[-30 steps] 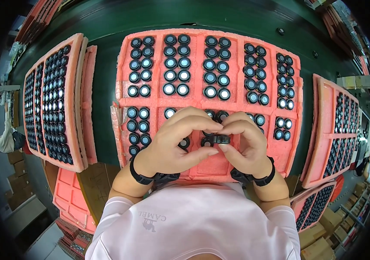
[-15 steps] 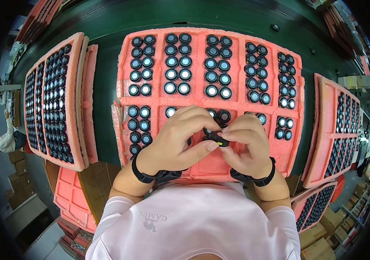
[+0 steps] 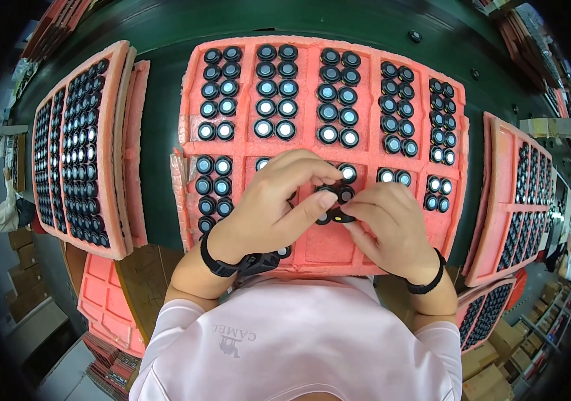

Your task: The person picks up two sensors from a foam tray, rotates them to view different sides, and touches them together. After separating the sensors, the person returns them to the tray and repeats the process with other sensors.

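A pink foam tray lies in front of me, with black round parts with pale, shiny centres in paired columns in its compartments. Over the lower middle compartment, my right hand pinches a black round part with a small yellow mark on its side. The part is tilted on edge beside others in that compartment. My left hand hovers just left of it, thumb and forefinger apart above the seated parts. Its other fingers are curled and partly hidden. Both wrists wear black bands.
Stacked pink trays of similar parts stand at left and right. Another pink tray sits lower left. A loose black part lies on the green bench. A person is at far left; cardboard boxes are on the floor.
My left thumb and fingers have come away from the marked part. My right hand keeps it, shifted slightly down and right, fingers less bunched. The view has shifted slightly.
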`<control>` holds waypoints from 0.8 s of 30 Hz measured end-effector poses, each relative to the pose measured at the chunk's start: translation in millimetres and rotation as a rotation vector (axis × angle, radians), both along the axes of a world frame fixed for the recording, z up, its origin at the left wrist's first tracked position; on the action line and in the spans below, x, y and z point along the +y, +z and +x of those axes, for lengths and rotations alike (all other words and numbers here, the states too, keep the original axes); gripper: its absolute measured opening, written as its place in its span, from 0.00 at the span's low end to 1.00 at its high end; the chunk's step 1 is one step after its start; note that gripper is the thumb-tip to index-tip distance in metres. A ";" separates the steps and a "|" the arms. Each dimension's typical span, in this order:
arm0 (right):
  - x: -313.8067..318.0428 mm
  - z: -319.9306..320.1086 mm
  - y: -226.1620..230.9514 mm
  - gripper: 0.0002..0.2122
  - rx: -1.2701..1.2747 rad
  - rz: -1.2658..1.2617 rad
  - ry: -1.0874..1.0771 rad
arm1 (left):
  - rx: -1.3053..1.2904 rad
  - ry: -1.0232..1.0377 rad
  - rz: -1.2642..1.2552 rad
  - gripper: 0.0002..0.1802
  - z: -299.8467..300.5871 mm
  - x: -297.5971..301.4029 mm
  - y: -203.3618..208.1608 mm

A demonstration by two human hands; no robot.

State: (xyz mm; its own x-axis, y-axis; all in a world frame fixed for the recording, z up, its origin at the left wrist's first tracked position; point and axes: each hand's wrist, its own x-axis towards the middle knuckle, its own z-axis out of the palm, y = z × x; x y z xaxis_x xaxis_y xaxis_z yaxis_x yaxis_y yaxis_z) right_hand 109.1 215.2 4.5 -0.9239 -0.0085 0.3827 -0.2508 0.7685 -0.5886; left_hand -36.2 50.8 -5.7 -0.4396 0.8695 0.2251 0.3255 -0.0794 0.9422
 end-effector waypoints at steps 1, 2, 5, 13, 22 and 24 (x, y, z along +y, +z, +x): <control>-0.6 2.8 -0.2 0.15 -0.034 0.069 0.003 | 0.004 0.014 0.004 0.14 -1.1 -0.4 -0.2; -1.6 5.5 -0.9 0.14 -0.069 0.137 0.006 | 0.008 0.029 0.007 0.14 -2.1 -0.8 -0.5; -5.1 15.7 -7.0 0.12 -0.146 0.253 0.035 | 0.013 0.046 0.008 0.14 -2.8 -2.5 0.5; -9.7 19.6 -12.5 0.08 -0.323 0.352 0.069 | 0.052 0.044 0.003 0.13 -2.6 -2.2 1.1; 9.3 13.6 -2.9 0.09 -0.282 0.270 0.008 | 0.060 0.047 0.018 0.13 0.5 0.0 4.8; 26.3 10.0 9.3 0.10 -0.269 0.221 -0.005 | 0.071 0.046 0.030 0.13 1.3 0.1 5.8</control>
State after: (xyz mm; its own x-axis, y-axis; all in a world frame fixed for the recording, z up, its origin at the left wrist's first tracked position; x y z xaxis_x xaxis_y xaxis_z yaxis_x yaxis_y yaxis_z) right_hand 119.1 241.5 13.8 -0.9916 -0.0590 0.1149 -0.1052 0.8854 -0.4527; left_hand -34.9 50.9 0.1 -0.4610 0.8413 0.2824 0.3950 -0.0904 0.9142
